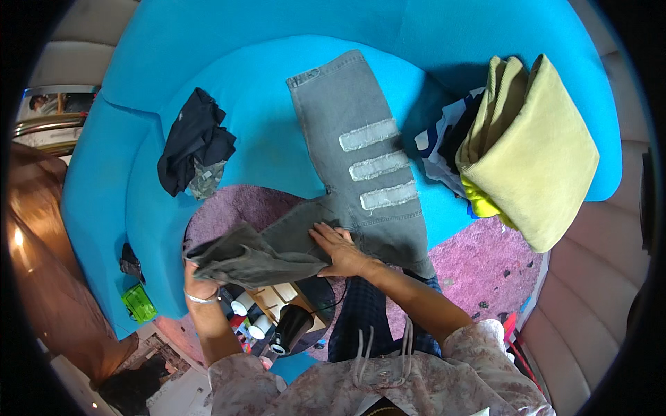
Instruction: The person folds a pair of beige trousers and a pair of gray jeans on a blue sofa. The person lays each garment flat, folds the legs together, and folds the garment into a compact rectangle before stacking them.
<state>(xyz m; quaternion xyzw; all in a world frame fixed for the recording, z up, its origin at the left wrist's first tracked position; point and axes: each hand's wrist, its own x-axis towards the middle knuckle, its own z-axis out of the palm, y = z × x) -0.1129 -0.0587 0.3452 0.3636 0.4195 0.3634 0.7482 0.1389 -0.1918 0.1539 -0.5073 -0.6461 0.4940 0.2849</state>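
Observation:
Grey denim trousers (359,104) with three pale frayed patches lie partly on the blue sofa seat (260,130). Their near end rests over my knees, and one leg is bent off to the left, bunched up in the air. My left hand (200,283), with a bangle at its wrist, grips the hem of that bunched leg; the cloth hides most of its fingers. With fingers spread, my right hand (341,252) presses on the cloth near the crotch seam, its thumb by the leg's lower edge.
Dark crumpled clothing (195,143) lies on the seat at left. A yellow-green folded blanket (536,151) tops a cloth pile at right. Below my left hand, a low table holds a black cup-like container (291,327) and white containers (260,327). A green packet (139,303) sits on the sofa arm.

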